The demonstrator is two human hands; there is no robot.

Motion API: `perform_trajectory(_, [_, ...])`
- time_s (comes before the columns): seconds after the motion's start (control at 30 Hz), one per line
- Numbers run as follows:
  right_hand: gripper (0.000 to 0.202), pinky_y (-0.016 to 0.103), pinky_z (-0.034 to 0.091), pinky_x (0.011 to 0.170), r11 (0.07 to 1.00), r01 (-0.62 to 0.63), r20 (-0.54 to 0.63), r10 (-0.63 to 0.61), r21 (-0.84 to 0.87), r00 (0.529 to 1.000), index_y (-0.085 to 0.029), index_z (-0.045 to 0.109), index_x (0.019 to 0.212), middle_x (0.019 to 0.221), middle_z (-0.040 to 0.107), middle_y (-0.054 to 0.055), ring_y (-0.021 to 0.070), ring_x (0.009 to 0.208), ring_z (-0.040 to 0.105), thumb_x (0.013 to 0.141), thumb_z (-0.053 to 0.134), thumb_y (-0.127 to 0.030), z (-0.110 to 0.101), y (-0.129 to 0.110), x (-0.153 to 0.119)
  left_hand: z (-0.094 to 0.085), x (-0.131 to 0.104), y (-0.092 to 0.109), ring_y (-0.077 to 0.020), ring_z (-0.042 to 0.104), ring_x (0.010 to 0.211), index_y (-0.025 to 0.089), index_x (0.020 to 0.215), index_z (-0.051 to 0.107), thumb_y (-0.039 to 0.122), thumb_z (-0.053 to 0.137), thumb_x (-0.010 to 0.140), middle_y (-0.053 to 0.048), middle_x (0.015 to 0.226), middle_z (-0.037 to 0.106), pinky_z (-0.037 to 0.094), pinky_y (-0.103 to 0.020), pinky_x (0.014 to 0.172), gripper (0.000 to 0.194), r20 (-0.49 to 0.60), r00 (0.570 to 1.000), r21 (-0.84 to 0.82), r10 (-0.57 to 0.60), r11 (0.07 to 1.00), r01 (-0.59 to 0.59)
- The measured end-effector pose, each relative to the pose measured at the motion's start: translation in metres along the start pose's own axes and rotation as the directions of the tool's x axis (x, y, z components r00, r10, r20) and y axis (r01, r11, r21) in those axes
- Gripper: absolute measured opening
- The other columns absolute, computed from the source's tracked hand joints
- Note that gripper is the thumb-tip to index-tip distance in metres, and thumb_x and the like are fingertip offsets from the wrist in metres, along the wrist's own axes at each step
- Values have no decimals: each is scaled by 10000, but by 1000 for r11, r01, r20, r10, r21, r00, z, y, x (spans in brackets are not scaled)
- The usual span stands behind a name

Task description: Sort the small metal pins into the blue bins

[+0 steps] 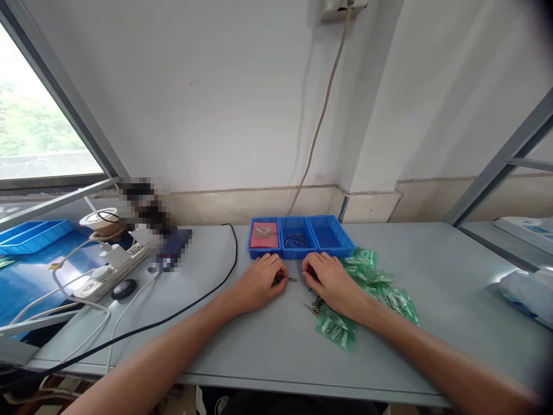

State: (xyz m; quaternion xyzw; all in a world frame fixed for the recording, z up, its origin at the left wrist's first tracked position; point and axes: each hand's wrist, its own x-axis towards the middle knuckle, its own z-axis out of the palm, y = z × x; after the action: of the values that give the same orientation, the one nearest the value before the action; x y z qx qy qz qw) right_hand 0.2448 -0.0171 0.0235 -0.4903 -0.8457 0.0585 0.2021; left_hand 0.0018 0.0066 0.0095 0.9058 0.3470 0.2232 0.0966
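Note:
My left hand (262, 281) is low over the table just in front of the blue bins. Its fingers are curled round several slim metal pieces (292, 279), whose ends stick out by the thumb; their exact kind is too small to tell. My right hand (329, 282) is bent with fingertips close together, and whatever they pinch is hidden. Beside and partly under its palm lies a small pile of similar metal pieces (314, 307). A green plastic bag of metal pieces (339, 329) lies below the right wrist, and more green bags (395, 298) lie beyond the forearm.
Three joined blue bins (295, 253) stand behind my hands: a red packet (264, 235) in the left, loose metal pieces (296, 240) in the middle. A black cable (190, 311) crosses the table at left, near a power strip (112, 276) and a round black object (123, 289).

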Motion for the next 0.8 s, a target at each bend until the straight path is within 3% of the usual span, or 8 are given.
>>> perform_trajectory(0.2, [101, 386, 468, 821, 989, -3, -91, 16, 149, 996, -254, 561, 1017, 956, 699, 37, 251, 890, 605, 1059, 503, -181, -3, 3, 1, -3, 0, 2, -204, 552, 939, 193, 982, 587, 169, 619, 1039, -33, 1007, 621, 466, -326, 846, 69, 28, 1000, -32, -1, 999, 2])
perform_trajectory(0.3, [201, 380, 479, 845, 982, 27, -107, -7, 185, 994, -258, 611, 1064, 980, 692, 42, 247, 932, 629, 1080, 439, -156, -6, 3, 1, -3, 0, 3, -209, 548, 944, 192, 991, 587, 179, 593, 1057, -39, 1011, 616, 471, -333, 857, 68, 29, 1000, -29, 2, 1000, -2])
perform_trajectory(0.4, [263, 386, 464, 875, 986, 56, -82, -43, 155, 996, -262, 668, 1014, 1006, 691, 44, 243, 967, 632, 1080, 445, -139, -9, 0, 0, -4, 0, 4, -208, 546, 939, 193, 991, 586, 168, 596, 1052, -40, 1011, 617, 472, -334, 860, 66, 35, 999, -25, 4, 1000, -3])
perform_trajectory(0.6, [32, 412, 420, 870, 996, 78, 32, -79, 37, 996, -250, 684, 1019, 1036, 673, 39, 261, 973, 579, 1029, 689, -280, -7, -4, -2, -3, 0, 2, -210, 547, 957, 194, 1006, 592, 164, 602, 1049, -41, 1028, 625, 470, -335, 872, 53, 23, 1000, -22, 19, 1000, -18])
perform_trajectory(0.8, [134, 391, 387, 838, 990, 140, 70, -139, -20, 988, -245, 677, 988, 1016, 658, 37, 249, 966, 562, 1089, 590, -244, -3, -1, -2, -3, 0, 2, -217, 555, 978, 200, 1016, 597, 165, 573, 1061, -48, 1043, 629, 473, -342, 895, 61, 28, 999, -35, 24, 999, -23])
